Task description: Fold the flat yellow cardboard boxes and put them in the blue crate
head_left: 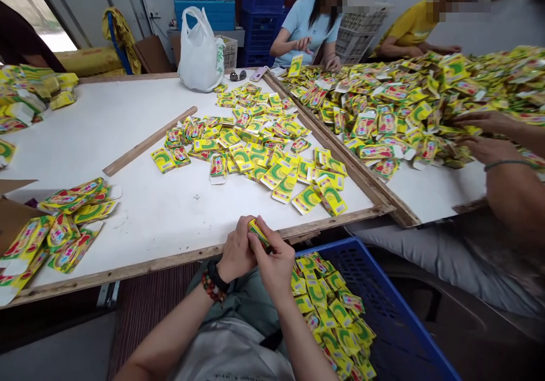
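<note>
Both hands are pressed together right at the front edge of the bench (179, 222): left hand (237, 250) curled behind a small yellow printed packet (259, 233), right hand (272, 266) pinching it with thumb and fingers. Feels like a light, thin, slightly stiff, slippery wrapper, so I'd grip the flat faces. Below that bench edge, a blue plastic crate (374, 267) holds more packets (327, 307).
</note>
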`<state>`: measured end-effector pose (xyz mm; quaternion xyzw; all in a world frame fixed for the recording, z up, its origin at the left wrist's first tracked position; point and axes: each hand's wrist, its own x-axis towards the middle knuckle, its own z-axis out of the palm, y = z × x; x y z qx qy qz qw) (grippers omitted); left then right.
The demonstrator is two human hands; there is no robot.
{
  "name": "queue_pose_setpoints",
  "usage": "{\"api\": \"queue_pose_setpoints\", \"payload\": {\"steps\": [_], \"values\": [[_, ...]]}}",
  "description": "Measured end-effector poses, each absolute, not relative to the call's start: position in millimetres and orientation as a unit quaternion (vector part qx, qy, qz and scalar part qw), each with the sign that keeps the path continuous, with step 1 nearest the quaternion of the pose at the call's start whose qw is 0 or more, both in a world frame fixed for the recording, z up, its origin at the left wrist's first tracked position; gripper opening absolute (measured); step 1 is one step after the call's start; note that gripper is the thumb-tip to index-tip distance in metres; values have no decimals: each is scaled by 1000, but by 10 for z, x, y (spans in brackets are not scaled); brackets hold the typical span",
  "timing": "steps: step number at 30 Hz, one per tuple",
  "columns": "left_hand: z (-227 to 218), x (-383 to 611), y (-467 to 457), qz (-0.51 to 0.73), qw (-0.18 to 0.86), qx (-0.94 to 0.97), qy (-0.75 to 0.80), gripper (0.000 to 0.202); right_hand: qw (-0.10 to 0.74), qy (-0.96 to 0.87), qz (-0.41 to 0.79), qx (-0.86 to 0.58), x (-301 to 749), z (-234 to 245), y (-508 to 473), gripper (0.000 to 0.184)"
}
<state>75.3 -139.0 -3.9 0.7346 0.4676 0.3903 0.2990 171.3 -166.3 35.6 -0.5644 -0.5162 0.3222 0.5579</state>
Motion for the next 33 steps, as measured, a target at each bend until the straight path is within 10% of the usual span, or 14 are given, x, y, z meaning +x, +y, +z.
{"api": "queue_pose_setpoints", "payload": {"steps": [3, 18, 29, 33], "values": [[69, 712, -1393, 408, 385, 697, 447, 57, 554, -516, 424, -497, 1867, 409, -1721, 62], [209, 517, -1301, 398, 544, 676, 298, 67, 320, -784, 306, -435, 2255, 856, -1579, 27], [32, 635, -1425, 454, 435, 666, 401, 38, 432, -693, 195, -543, 1616, 498, -1737, 39], [69, 595, -1412, 426, 439, 709, 350, 80, 416, -656, 231, -585, 2065, 528, -1902, 29]]}}
